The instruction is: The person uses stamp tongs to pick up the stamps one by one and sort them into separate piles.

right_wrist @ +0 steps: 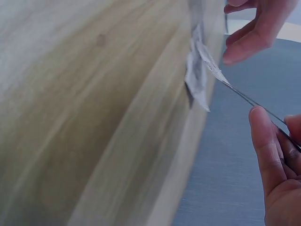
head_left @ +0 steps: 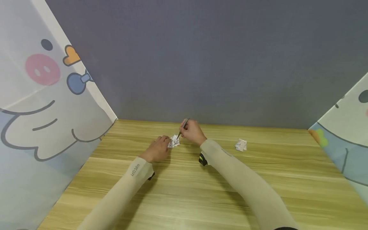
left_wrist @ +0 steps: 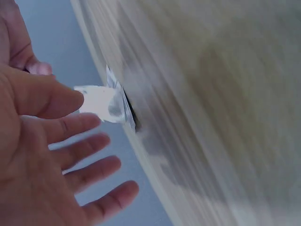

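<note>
My right hand (head_left: 193, 132) pinches dark, slim tweezers (head_left: 183, 126) between thumb and fingers. Their tips meet the corner of a small white packet (right_wrist: 214, 68), which is lifted at a slant above another packet (right_wrist: 196, 80) in the right wrist view. Together they form a small pile of packets (head_left: 173, 141) near the table's far side. Beside the pile, on its left, is my left hand (head_left: 158, 149), its fingers loosely spread. In the left wrist view its thumb overlaps the edge of the raised packet (left_wrist: 101, 101); whether they touch, I cannot tell.
A second small pile of white packets (head_left: 241, 145) lies on the wooden table (head_left: 184, 198), right of my right hand. A grey panel (head_left: 201, 64) rises behind the table. Printed cartoon panels stand at the left (head_left: 40, 105) and right (head_left: 353, 137).
</note>
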A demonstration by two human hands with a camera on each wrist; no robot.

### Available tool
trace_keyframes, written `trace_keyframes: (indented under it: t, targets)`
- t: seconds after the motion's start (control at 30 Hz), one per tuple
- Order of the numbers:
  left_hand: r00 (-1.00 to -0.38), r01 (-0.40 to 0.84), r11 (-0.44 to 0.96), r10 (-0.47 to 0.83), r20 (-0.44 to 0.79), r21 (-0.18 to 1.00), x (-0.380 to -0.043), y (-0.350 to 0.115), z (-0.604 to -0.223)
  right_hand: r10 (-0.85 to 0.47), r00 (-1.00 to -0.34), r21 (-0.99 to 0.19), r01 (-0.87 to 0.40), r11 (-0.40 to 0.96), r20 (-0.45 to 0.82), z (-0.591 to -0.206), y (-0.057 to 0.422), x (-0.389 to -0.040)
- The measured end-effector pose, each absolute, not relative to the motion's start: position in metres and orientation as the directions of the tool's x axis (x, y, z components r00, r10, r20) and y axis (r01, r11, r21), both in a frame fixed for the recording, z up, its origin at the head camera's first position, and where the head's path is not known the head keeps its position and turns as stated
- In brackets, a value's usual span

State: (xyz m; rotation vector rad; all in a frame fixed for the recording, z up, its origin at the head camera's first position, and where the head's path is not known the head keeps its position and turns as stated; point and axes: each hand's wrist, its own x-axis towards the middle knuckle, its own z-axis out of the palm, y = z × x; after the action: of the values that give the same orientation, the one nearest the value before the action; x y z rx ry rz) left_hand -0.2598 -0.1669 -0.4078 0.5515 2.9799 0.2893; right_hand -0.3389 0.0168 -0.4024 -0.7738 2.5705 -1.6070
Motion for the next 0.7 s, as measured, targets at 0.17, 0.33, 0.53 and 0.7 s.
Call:
trace_keyframes:
  t: [0.17,0.33,0.53,0.7]
  targets:
    - [-0.906,0.353,0.910,0.390,-0.163,0.219,-0.260,-0.163,-0.410,-0.415,-0.880,-0.827,-0.401,0.395,0.229,-0.411,0.014,-0.343]
    - [-0.906,0.330,0.915,0.376,-0.197,0.231,-0.260,-0.157,-0.409,-0.380,-0.901,-0.838,-0.365,0.405,0.209,-0.415,0.023,-0.346]
    - [-0.900,0.345,0.903,0.396,-0.182,0.256,-0.262,-0.156,-0.414,-0.359,-0.910,-0.860,-0.343,0.377,0.206,-0.411,0.051,-0.342]
    - [-0.906,0.345,0.915,0.383,-0.179,0.209,-0.263,-0.155,-0.413,-0.408,-0.902,-0.819,-0.339,0.462,0.143,-0.406,0.085,-0.332]
